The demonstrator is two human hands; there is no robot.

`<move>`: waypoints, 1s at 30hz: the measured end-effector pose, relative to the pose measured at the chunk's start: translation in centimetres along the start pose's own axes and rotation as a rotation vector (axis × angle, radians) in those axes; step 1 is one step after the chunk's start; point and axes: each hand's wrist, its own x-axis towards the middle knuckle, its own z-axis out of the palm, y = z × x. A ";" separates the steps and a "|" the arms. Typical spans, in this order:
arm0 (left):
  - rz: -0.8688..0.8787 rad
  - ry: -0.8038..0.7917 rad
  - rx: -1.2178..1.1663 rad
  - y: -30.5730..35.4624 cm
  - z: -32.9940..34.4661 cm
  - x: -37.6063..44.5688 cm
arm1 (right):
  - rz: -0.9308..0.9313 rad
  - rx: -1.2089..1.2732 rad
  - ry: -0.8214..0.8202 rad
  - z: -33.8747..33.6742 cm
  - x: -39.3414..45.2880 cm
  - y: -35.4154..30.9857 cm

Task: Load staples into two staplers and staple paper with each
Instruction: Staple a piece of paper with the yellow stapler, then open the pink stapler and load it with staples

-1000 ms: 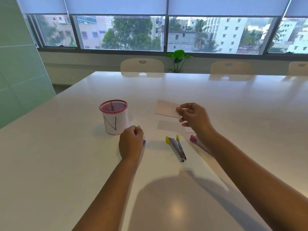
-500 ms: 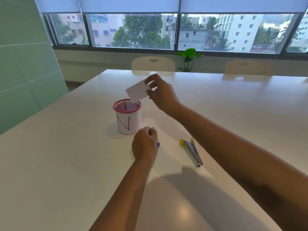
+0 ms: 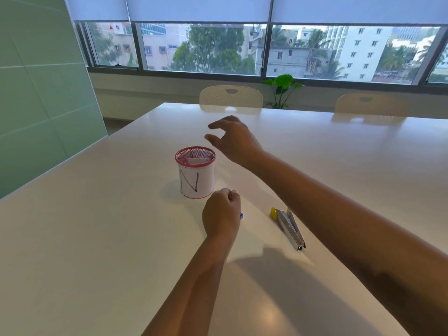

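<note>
A red mesh cup (image 3: 195,175) wrapped in white paper marked "N" stands mid-table, with a white paper card (image 3: 196,161) lying inside it. My right hand (image 3: 232,139) hovers above and to the right of the cup, fingers apart and empty. My left hand (image 3: 221,212) rests as a fist on the table in front of the cup, closed over a small blue-purple object (image 3: 241,215) of which only a tip shows. A metal stapler with yellow ends (image 3: 288,226) lies open on the table under my right forearm.
The white table (image 3: 97,238) stretches wide on all sides. Two beige chairs (image 3: 231,97) stand at the far edge, with a green plant (image 3: 282,86) behind them by the windows. A green wall panel is at the left.
My right hand carried the paper card from the table up over the cup, let it go into the cup, and now hangs open above it. My left fist stayed put.
</note>
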 end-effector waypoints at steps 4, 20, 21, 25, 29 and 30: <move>-0.014 -0.004 0.011 0.3 -0.1 -0.2 | -0.004 -0.048 0.037 -3.1 -1.6 1.6; 0.255 0.061 0.098 2.0 0.7 -1.4 | 0.377 -0.092 0.073 -10.3 -13.8 10.6; 0.292 0.044 0.111 2.2 0.9 -1.7 | 0.400 -0.088 0.071 -10.2 -14.7 11.1; 0.338 -0.028 0.208 2.6 1.1 -2.1 | 0.478 -0.112 0.049 -9.0 -17.4 13.0; 0.378 -0.028 0.190 3.2 0.7 -3.0 | 0.544 -0.098 -0.033 -8.1 -19.0 14.2; 0.396 -0.050 0.169 3.5 0.8 -3.3 | 0.556 -0.110 -0.076 -8.1 -19.1 14.3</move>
